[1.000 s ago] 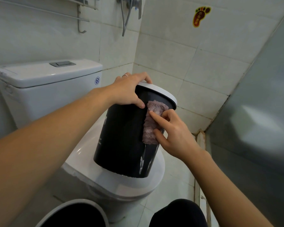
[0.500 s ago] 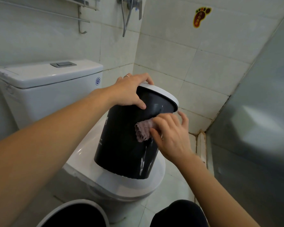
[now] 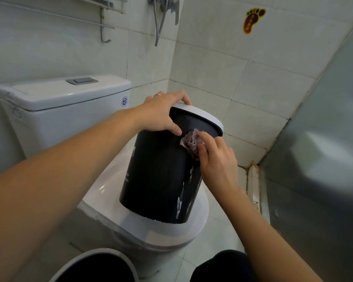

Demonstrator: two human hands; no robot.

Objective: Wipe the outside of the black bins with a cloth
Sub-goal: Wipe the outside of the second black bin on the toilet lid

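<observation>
Bin (image 3: 159,176) stands tilted on toilet lid (image 3: 114,192), long axis leaning away; we grip its rim with left hand (image 3: 161,112), right hand (image 3: 216,159) pinches bunched cloth (image 3: 189,142) against wall just under left thumb; unwiped side below fingers.

The closed toilet lid (image 3: 110,192) bears the tilted black bin (image 3: 159,176).

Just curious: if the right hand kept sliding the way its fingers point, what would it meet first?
Probably the left hand, whose thumb rests just past the cloth that the right hand presses on the bin; depth is unclear.
</observation>
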